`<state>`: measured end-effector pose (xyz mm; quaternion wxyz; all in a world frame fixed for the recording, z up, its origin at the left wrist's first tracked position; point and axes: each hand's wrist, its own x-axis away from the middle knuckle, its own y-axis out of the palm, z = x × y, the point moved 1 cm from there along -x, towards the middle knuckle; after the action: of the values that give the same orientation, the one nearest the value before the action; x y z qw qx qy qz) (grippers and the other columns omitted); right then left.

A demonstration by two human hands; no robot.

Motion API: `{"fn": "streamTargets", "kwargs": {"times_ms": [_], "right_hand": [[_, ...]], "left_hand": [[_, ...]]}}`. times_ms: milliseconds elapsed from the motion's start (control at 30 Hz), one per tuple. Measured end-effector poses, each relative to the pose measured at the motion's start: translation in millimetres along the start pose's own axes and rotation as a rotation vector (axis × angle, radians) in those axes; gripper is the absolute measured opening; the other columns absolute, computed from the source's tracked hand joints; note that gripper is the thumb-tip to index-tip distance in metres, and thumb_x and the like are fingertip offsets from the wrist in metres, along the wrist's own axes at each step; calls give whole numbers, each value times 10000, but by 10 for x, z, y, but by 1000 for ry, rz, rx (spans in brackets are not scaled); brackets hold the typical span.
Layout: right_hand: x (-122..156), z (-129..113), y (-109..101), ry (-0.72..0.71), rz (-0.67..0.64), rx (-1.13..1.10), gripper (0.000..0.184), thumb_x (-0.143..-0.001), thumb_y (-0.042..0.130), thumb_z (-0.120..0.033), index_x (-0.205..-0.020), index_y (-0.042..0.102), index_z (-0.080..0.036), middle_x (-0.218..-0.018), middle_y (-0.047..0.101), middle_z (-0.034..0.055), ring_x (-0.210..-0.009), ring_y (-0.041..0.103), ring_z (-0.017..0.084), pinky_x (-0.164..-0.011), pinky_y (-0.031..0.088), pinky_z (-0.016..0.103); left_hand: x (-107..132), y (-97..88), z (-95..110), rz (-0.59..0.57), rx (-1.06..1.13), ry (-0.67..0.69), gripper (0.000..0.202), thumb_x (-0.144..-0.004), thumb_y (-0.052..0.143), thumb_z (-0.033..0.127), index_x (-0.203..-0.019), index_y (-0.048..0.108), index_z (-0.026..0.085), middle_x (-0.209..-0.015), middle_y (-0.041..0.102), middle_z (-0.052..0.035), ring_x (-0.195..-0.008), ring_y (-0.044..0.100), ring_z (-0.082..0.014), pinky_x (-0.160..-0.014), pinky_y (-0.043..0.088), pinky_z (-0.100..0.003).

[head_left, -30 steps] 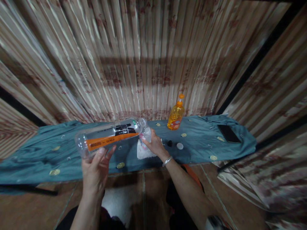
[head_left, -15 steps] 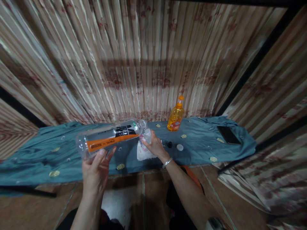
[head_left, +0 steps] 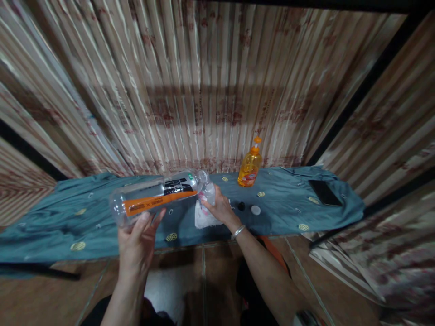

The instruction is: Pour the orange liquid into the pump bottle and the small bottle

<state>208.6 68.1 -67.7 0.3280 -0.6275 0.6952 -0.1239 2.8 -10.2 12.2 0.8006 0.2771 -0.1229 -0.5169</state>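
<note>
My left hand [head_left: 139, 237] is closed under a large clear plastic bottle [head_left: 156, 194] with an orange and black label. The bottle lies nearly level in the air, its uncapped mouth pointing right and slightly up. At that mouth, my right hand [head_left: 219, 206] grips a small clear plastic bottle [head_left: 208, 194], whose neck is partly hidden by the fingers and the large bottle's opening. Whether the two mouths touch I cannot tell. Below the small bottle, a white cloth [head_left: 204, 218] with pink marks lies on the teal tablecloth [head_left: 183, 210].
A pump bottle of orange liquid [head_left: 249, 170] stands behind my right hand. Right of that hand lie a small black cap [head_left: 241, 206] and a white cap [head_left: 255, 210]. A dark phone [head_left: 324, 192] rests at the right end. Striped curtains [head_left: 210, 90] hang behind, and black frame bars [head_left: 360, 90] flank the table.
Both bottles stay in nearly the same pose, mouth beside mouth. The whole view has shifted very slightly; neither hand has let go.
</note>
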Motion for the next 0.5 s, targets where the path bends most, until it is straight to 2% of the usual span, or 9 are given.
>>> {"fn": "streamTargets", "kwargs": {"times_ms": [200,333,500], "right_hand": [[3,-6,-4,9,-5,0,694,-819,683,-317,-1391,330,-149,-1150,669,135,-1064,656,286,-913,510,397],[7,-16,-12,8,-17,-2,697,-821,681,-310,-1398,321,-159,-1153,668,127,-1060,658,276,-915,509,386],[6,-5,-8,9,-10,2,710,-810,689,-309,-1399,325,-149,-1159,665,140,-1074,653,284,-915,509,390]], "left_hand": [[4,6,8,-14,2,5,333,-548,853,218,-838,691,247,-805,699,48,-816,671,-169,-813,591,-396],[10,-4,22,-18,0,10,285,-560,848,218,-794,685,229,-765,681,52,-775,661,-149,-804,593,-381],[14,0,20,-10,-2,3,328,-560,844,215,-851,696,241,-809,693,46,-807,664,-159,-807,589,-378]]}}
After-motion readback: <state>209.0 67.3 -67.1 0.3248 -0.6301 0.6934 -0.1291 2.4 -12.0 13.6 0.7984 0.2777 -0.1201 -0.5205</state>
